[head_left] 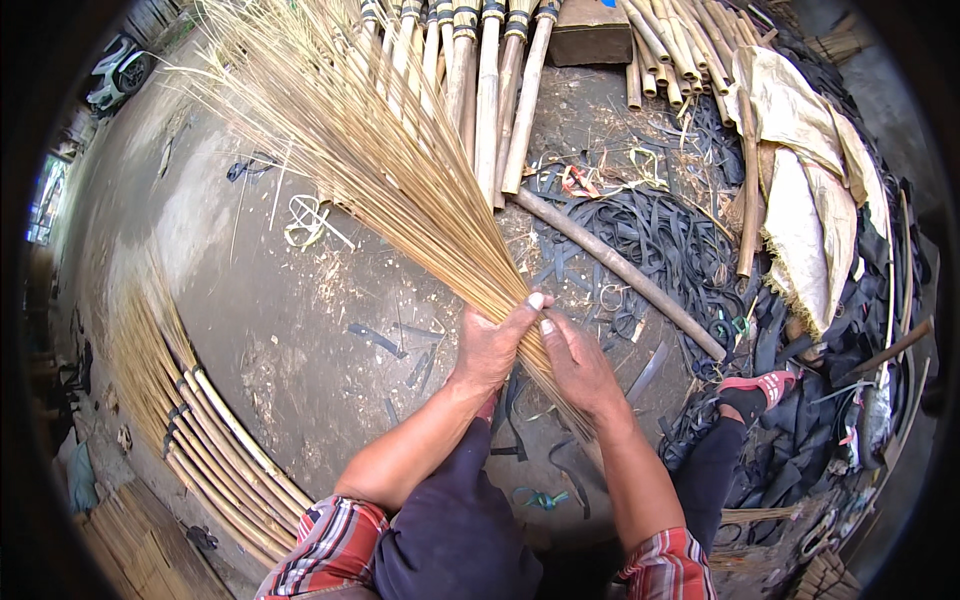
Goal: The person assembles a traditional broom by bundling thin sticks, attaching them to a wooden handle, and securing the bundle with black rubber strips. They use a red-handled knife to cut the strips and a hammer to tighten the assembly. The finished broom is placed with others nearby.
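A large bundle of long tan broom bristles (pixel 430 190) fans out toward the upper left and narrows where both my hands grip it. My left hand (pixel 488 345) is closed round the narrow part, its thumb lying across the top. Just to the right, my right hand (pixel 575 365) is closed on the same bundle, thumb tip near the left thumb. The thin ends of the bristles run down under my right wrist. Fingers on the underside of the bundle are hidden.
Finished brooms with bamboo handles (pixel 487 100) lie at the top, others (pixel 225 455) at lower left. Cut bamboo poles (pixel 690 45), a box (pixel 590 35) and cream sacking (pixel 800 180) are at upper right. A loose pole (pixel 625 275) crosses black rubber strips (pixel 650 235).
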The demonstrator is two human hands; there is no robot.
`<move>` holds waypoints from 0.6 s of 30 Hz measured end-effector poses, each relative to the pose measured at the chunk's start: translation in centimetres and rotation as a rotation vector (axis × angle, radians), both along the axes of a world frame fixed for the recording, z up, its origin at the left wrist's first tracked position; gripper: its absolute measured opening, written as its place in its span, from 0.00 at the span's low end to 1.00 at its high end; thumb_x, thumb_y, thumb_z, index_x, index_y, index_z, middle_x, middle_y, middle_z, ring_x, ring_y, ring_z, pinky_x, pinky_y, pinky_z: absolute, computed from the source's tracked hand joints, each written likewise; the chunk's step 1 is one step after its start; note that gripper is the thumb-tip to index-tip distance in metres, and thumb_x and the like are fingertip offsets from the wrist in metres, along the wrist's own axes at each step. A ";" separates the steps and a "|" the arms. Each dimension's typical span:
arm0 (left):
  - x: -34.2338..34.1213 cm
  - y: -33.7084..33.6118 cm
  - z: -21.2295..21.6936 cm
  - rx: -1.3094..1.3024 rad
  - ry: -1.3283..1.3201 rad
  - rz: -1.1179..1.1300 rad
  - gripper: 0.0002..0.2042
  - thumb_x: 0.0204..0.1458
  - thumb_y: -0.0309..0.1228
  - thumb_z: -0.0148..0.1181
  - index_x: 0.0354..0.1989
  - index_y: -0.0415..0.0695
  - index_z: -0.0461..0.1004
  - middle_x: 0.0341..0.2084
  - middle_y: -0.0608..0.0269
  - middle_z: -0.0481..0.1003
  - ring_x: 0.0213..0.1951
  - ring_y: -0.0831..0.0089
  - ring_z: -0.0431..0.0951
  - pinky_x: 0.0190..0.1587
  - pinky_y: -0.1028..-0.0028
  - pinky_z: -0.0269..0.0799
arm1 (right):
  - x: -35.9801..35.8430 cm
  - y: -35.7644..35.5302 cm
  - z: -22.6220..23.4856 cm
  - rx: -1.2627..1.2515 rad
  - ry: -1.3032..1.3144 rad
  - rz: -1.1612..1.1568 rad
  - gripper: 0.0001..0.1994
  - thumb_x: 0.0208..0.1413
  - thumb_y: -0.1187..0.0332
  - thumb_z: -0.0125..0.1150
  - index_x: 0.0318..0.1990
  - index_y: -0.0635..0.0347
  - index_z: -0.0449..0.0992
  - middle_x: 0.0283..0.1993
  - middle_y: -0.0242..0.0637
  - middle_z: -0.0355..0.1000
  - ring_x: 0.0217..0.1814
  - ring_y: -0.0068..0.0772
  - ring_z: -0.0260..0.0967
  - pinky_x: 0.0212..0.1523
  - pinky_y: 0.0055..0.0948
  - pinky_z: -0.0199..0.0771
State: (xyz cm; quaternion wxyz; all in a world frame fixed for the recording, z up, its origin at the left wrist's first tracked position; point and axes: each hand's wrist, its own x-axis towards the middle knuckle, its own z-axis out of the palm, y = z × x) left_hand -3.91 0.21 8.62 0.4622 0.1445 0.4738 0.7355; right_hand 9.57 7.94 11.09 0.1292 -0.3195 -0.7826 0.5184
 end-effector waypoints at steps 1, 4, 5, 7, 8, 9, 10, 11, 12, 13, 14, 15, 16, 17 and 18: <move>0.0 0.0 0.1 -0.037 0.006 -0.006 0.19 0.63 0.29 0.67 0.59 0.34 0.73 0.48 0.52 0.83 0.52 0.64 0.83 0.60 0.64 0.79 | -0.1 0.1 0.1 -0.023 0.016 0.036 0.24 0.67 0.58 0.60 0.62 0.66 0.69 0.53 0.62 0.76 0.58 0.67 0.75 0.58 0.52 0.75; -0.1 -0.2 0.3 0.071 -0.056 -0.030 0.24 0.64 0.30 0.67 0.65 0.34 0.68 0.59 0.47 0.77 0.61 0.61 0.79 0.64 0.63 0.76 | -0.3 0.2 -0.1 -0.059 0.002 0.125 0.33 0.56 0.59 0.72 0.65 0.65 0.67 0.57 0.61 0.75 0.61 0.64 0.75 0.61 0.50 0.75; -0.2 -0.2 0.4 0.058 -0.044 -0.057 0.27 0.64 0.31 0.67 0.67 0.34 0.66 0.62 0.46 0.75 0.64 0.60 0.76 0.67 0.61 0.73 | -0.5 0.4 -0.2 -0.039 0.018 0.146 0.37 0.51 0.60 0.76 0.66 0.65 0.66 0.59 0.61 0.75 0.62 0.64 0.75 0.61 0.50 0.75; -0.4 -0.3 0.6 0.058 -0.017 -0.106 0.34 0.63 0.34 0.68 0.72 0.34 0.60 0.68 0.44 0.69 0.71 0.57 0.70 0.73 0.59 0.67 | -0.9 0.8 -0.3 -0.106 -0.014 0.176 0.41 0.48 0.62 0.79 0.68 0.65 0.65 0.62 0.59 0.74 0.65 0.61 0.74 0.64 0.49 0.74; -0.6 -0.4 0.6 0.020 -0.013 -0.102 0.36 0.62 0.35 0.70 0.74 0.34 0.59 0.70 0.44 0.68 0.72 0.56 0.67 0.74 0.58 0.64 | -1.1 1.1 -0.4 -0.119 0.002 0.194 0.43 0.46 0.63 0.81 0.69 0.65 0.65 0.64 0.58 0.73 0.66 0.59 0.74 0.65 0.48 0.74; -0.7 -0.5 0.7 0.000 -0.009 -0.101 0.39 0.61 0.36 0.71 0.75 0.34 0.57 0.71 0.44 0.66 0.74 0.55 0.65 0.76 0.57 0.61 | -1.2 1.3 -0.4 -0.147 -0.015 0.216 0.43 0.45 0.62 0.81 0.69 0.64 0.65 0.64 0.57 0.74 0.66 0.56 0.74 0.65 0.47 0.73; -0.8 -0.5 0.7 -0.006 -0.008 -0.090 0.42 0.60 0.37 0.72 0.77 0.34 0.55 0.73 0.43 0.64 0.75 0.54 0.63 0.78 0.56 0.57 | -1.3 1.6 -0.4 -0.163 -0.013 0.240 0.44 0.45 0.62 0.82 0.69 0.64 0.66 0.64 0.56 0.74 0.67 0.54 0.74 0.66 0.46 0.73; -0.9 -0.5 0.7 -0.015 -0.003 -0.105 0.43 0.59 0.37 0.72 0.77 0.34 0.54 0.73 0.43 0.63 0.76 0.54 0.61 0.78 0.56 0.55 | -1.4 1.8 -0.5 -0.176 -0.018 0.260 0.44 0.44 0.62 0.82 0.69 0.64 0.66 0.64 0.54 0.74 0.67 0.51 0.74 0.67 0.45 0.73; -1.0 -0.5 0.7 -0.011 -0.002 -0.110 0.44 0.58 0.38 0.73 0.77 0.34 0.53 0.74 0.43 0.62 0.76 0.54 0.60 0.79 0.55 0.53 | -1.5 2.0 -0.5 -0.232 -0.016 0.274 0.43 0.45 0.64 0.82 0.69 0.64 0.67 0.64 0.51 0.74 0.67 0.46 0.73 0.68 0.42 0.71; -1.1 -0.5 0.7 0.003 -0.006 -0.120 0.45 0.58 0.39 0.73 0.78 0.34 0.53 0.75 0.44 0.61 0.77 0.54 0.58 0.80 0.55 0.52 | -1.6 2.1 -0.6 -0.285 -0.022 0.284 0.42 0.45 0.66 0.81 0.69 0.65 0.68 0.64 0.48 0.75 0.68 0.41 0.72 0.69 0.39 0.70; -1.3 -0.5 0.6 -0.011 0.036 -0.126 0.45 0.57 0.38 0.74 0.78 0.34 0.53 0.75 0.43 0.61 0.77 0.54 0.60 0.78 0.55 0.54 | -1.6 2.2 -0.7 -0.332 -0.026 0.293 0.40 0.45 0.69 0.80 0.69 0.65 0.69 0.64 0.46 0.75 0.68 0.37 0.71 0.71 0.37 0.68; -1.4 -0.5 0.5 -0.016 0.074 -0.137 0.46 0.57 0.37 0.74 0.78 0.34 0.53 0.74 0.42 0.62 0.76 0.54 0.61 0.77 0.55 0.57 | -1.7 2.3 -0.9 -0.373 -0.054 0.296 0.38 0.46 0.69 0.79 0.67 0.65 0.71 0.63 0.45 0.76 0.67 0.35 0.72 0.69 0.36 0.69; -1.5 -0.6 0.4 -0.021 0.113 -0.146 0.46 0.57 0.36 0.74 0.78 0.34 0.52 0.74 0.41 0.62 0.75 0.54 0.62 0.76 0.55 0.60 | -1.8 2.3 -1.0 -0.409 -0.080 0.298 0.36 0.47 0.70 0.78 0.65 0.64 0.73 0.62 0.44 0.76 0.65 0.34 0.72 0.67 0.35 0.71; -1.6 -0.6 0.3 0.017 0.038 -0.133 0.44 0.57 0.35 0.74 0.77 0.33 0.53 0.70 0.41 0.66 0.72 0.55 0.67 0.75 0.56 0.63 | -1.8 2.3 -1.1 -0.446 -0.105 0.300 0.33 0.47 0.70 0.77 0.64 0.64 0.74 0.60 0.44 0.77 0.64 0.33 0.73 0.65 0.35 0.72; -1.7 -0.7 0.2 0.056 -0.037 -0.120 0.43 0.56 0.33 0.74 0.76 0.33 0.54 0.66 0.42 0.69 0.68 0.55 0.72 0.73 0.56 0.66 | -1.9 2.3 -1.3 -0.433 -0.108 0.314 0.34 0.47 0.69 0.77 0.64 0.64 0.73 0.58 0.45 0.78 0.61 0.35 0.74 0.64 0.36 0.74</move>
